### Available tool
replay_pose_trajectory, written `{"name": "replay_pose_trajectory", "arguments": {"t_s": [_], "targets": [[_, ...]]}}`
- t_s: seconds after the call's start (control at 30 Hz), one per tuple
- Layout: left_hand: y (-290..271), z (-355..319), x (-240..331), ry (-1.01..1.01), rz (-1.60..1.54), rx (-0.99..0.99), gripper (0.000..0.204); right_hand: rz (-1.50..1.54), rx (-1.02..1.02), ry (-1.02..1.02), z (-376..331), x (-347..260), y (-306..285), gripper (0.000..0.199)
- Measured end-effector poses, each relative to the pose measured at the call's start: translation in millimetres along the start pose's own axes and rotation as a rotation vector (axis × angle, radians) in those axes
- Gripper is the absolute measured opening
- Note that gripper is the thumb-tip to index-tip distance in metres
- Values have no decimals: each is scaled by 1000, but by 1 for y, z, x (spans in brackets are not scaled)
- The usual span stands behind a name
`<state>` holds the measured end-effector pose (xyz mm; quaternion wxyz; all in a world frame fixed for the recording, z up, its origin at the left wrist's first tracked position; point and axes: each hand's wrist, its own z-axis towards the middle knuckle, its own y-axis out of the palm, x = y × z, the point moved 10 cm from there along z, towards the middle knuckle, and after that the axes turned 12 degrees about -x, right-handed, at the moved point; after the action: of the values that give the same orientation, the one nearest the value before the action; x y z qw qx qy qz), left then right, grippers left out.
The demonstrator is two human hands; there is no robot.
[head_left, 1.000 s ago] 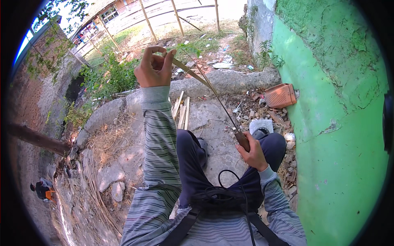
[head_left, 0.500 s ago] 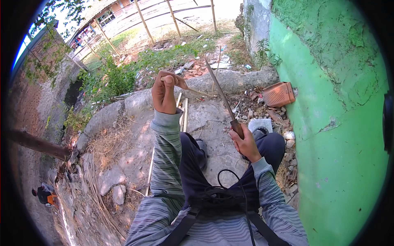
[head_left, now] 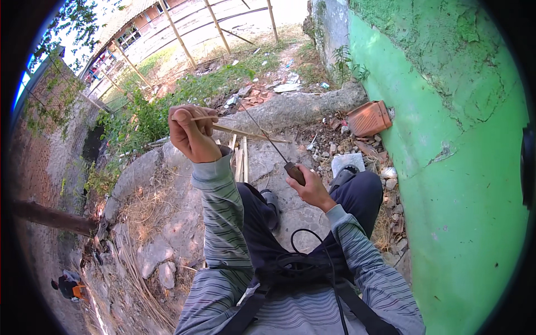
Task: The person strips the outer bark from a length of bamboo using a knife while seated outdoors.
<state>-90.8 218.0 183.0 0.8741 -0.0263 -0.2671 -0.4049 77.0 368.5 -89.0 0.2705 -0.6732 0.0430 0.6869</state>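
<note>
Outdoors, a person in a striped grey top sits on broken paving with knees drawn up, close beside a green wall [head_left: 458,184]. The left hand [head_left: 192,131] is raised in front of the chest and closed in a fist around a thin bamboo strip [head_left: 245,133], which sticks out sideways to the right, roughly level, so that its free length lies within reach of the blade. The right hand [head_left: 312,190] sits lower, near the knee, closed around the dark wooden handle of a knife [head_left: 279,155]; its narrow blade slants up and away to the left and crosses the strip, seemingly touching it near the middle. Holding the strip high and the knife low appears to give the blade a shallow angle along the wood.

On the ground just beyond the knees lie a few more pale bamboo strips [head_left: 241,159], side by side, near to hand. A reddish clay tile [head_left: 369,118] leans against the foot of the wall, with a grey stone block [head_left: 347,163] and rubble below it. No packages or signs can be made out; a few pale scraps of litter [head_left: 287,87] lie among the weeds further off. A black cable [head_left: 312,245] loops over the lap.
</note>
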Motion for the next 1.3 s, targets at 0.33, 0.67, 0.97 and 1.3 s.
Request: {"name": "replay_pose_trajectory", "arguments": {"t_s": [0.33, 0.67, 0.97, 1.3], "targets": [[-5, 115, 17, -154, -103, 34, 33, 386, -102, 167, 15, 35, 25, 31], [-11, 128, -14, -148, -122, 59, 36, 421, -29, 274, -28, 98, 43, 33], [-12, 140, -37, -194, -92, 30, 31, 304, -20, 411, -45, 145, 62, 43], [-24, 154, -73, -271, -23, -122, 38, 346, -74, 624, -59, 226, 97, 31]]}}
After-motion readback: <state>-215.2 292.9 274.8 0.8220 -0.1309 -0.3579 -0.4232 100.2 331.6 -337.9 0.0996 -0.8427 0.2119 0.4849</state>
